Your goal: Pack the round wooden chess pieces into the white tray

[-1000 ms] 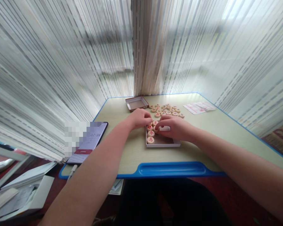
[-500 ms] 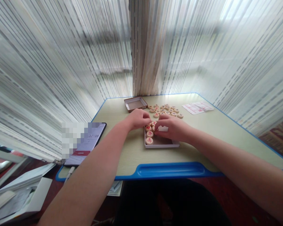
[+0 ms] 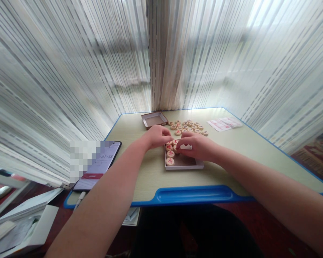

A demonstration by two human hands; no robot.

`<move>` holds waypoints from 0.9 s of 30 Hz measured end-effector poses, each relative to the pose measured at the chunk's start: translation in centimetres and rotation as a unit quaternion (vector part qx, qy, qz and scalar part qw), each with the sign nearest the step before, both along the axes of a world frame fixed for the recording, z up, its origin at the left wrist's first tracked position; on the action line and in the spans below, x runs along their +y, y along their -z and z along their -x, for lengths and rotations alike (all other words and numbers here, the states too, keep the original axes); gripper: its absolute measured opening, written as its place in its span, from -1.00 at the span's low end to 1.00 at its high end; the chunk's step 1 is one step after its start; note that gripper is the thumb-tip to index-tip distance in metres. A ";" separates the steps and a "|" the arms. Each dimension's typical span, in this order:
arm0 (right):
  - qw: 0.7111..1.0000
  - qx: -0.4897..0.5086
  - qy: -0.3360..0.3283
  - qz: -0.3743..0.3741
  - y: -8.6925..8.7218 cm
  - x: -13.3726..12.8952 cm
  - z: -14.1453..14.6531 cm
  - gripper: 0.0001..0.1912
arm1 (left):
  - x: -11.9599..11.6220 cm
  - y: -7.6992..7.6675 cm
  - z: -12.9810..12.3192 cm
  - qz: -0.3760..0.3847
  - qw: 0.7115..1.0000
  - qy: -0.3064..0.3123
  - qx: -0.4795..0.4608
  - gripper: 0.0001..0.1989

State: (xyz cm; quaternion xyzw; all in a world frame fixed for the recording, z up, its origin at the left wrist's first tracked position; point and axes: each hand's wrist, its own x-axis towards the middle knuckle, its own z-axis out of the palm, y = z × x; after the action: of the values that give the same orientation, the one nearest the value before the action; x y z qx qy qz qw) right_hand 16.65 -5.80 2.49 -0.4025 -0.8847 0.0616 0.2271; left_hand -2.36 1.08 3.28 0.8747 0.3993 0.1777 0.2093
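Note:
A shallow white box [image 3: 184,167] sits on the table in front of me. Round wooden Chinese chess pieces with red characters fill its left side, the nearest piece [image 3: 170,161] in the front left corner. My right hand [image 3: 197,146] reaches into the box, thumb and fingers closed on a chess piece [image 3: 175,149] in the second column, partly covered by the fingertips. At the box's far left corner is my left hand [image 3: 157,137], fingers curled and thumb tip by the rim; what it pinches, if anything, is hidden. Several loose chess pieces [image 3: 190,129] lie behind the hands.
The brown box lid [image 3: 154,120] lies open side up at the back left. A printed paper sheet [image 3: 224,124] is at the back right. A phone [image 3: 99,168] with a cable leans at the left edge. The table's blue rim has a tray groove [image 3: 195,194]. Curtains [image 3: 164,53] hang behind.
The view has shifted very slightly. Both hands stay at the box in nearly the same places, and the right fingers remain on the same chess piece.

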 end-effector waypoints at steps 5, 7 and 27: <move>1.000 0.027 0.014 0.005 0.1 0.0 0.0 -0.80 | -0.1 -0.1 0.0 0.002 1.000 0.003 -0.003 -0.70; 1.000 0.023 0.011 0.007 0.2 0.1 0.1 -0.80 | -0.1 -0.1 0.0 0.007 1.000 0.004 -0.005 -0.70; 0.998 0.017 -0.041 -0.044 -0.4 -0.2 0.1 -0.84 | -0.2 -0.3 0.0 0.008 1.000 0.014 -0.001 -0.68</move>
State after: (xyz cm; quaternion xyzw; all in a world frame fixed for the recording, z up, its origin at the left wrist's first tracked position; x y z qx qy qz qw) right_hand 16.56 -5.98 2.85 -0.3546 -0.8983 0.0388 0.2565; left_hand -2.33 0.85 3.53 0.8785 0.3881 0.1725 0.2190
